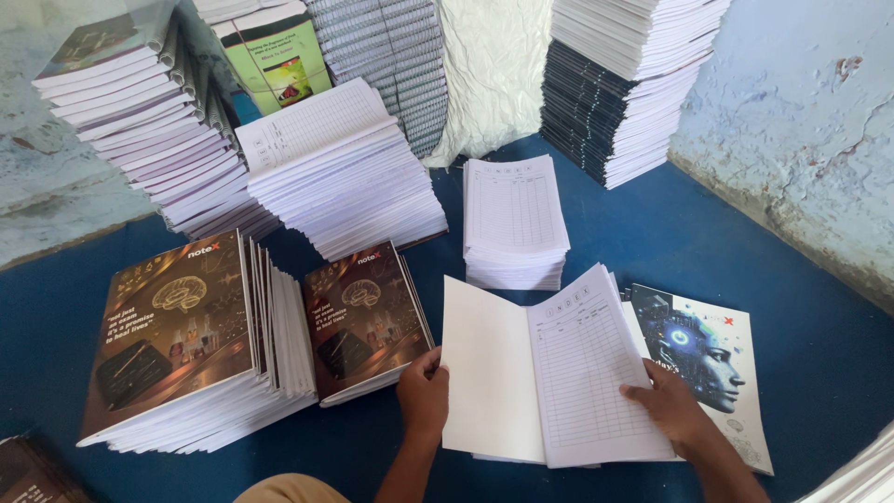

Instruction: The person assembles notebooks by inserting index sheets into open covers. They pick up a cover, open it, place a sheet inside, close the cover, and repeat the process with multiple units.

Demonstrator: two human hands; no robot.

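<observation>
Right, both hands are down on the opened booklet (545,373) lying on the blue floor covering (652,233), just in front of the person. The left hand (424,391) pinches the blank white left edge, fingers curled over the paper and thumb against it, a narrow hold that keeps that leaf from flopping shut. The right hand (672,410) lies flat, fingers spread on the ruled index page, pressing it down so the fold stays open (no pinch there, only weight on the sheet). Under its right side pokes a cover with a blue robotic face (698,349), laid face-up, seemingly as the outer wrap for these pages. Just left of the left hand sits a short pile of dark brown brain-print covers (365,317), and beside it a taller, fanned stack of the same (186,345), both within easy reach. Further back, a pile of index sheets (514,219) and a slanting stack of ruled pages (340,168) stand near, with tall finished stacks (624,84) leaning by the pale blue wall (801,112).
</observation>
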